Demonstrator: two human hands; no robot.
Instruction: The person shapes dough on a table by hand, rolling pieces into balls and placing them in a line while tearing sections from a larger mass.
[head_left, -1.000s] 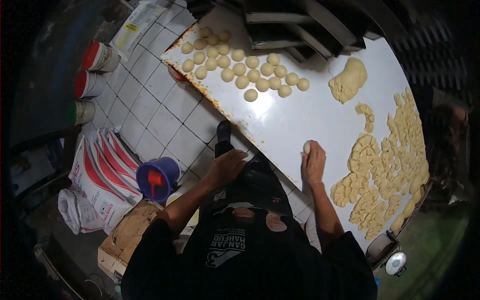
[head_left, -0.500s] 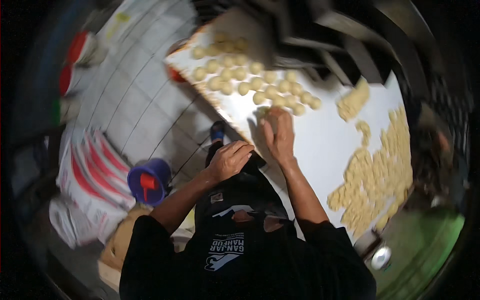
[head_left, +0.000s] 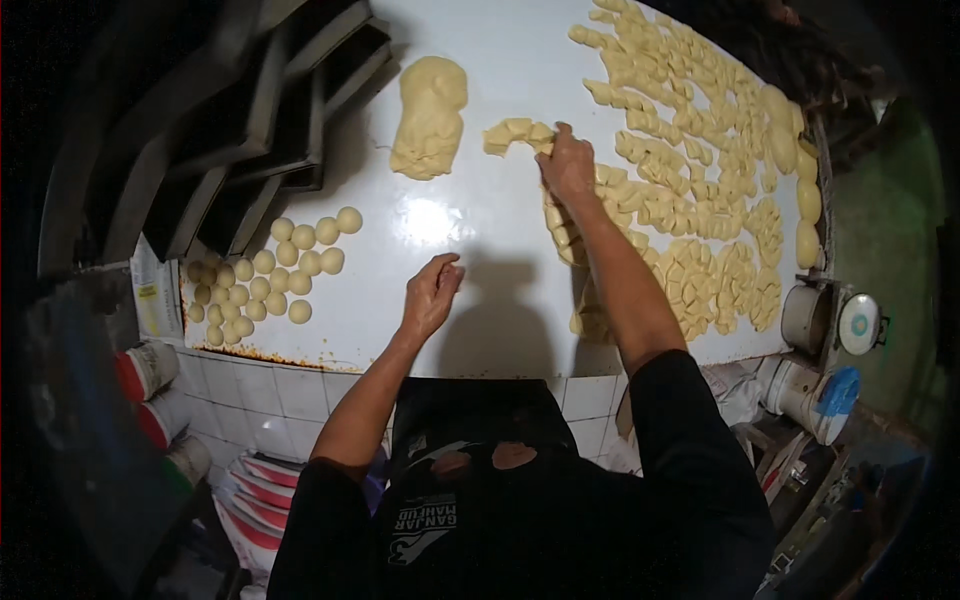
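My right hand point(head_left: 568, 168) reaches onto the white tabletop, its fingers closed on the end of a short strip of cut yellow dough point(head_left: 510, 135). Many more cut dough pieces point(head_left: 700, 280) cover the right part of the table, some beside and under my right forearm. My left hand point(head_left: 432, 295) hangs near the front of the table, fingers loosely bent and apart, with nothing visible in it. A big soft dough lump point(head_left: 428, 115) lies left of the strip. At the left, several pale round dough balls point(head_left: 300, 282) sit in loose rows.
Dark metal pans point(head_left: 240, 120) are stacked at the table's back left. Plump dough pieces point(head_left: 808, 205) line the right edge, beside a metal pot point(head_left: 805, 315) and a lid point(head_left: 858, 322). Lidded buckets point(head_left: 150, 370) and red-striped sacks point(head_left: 258, 500) are below at the left.
My view has swung round to face the table. My right hand has moved from beside the dough balls to the cut strip, and my left hand has shifted to the tabletop's front.
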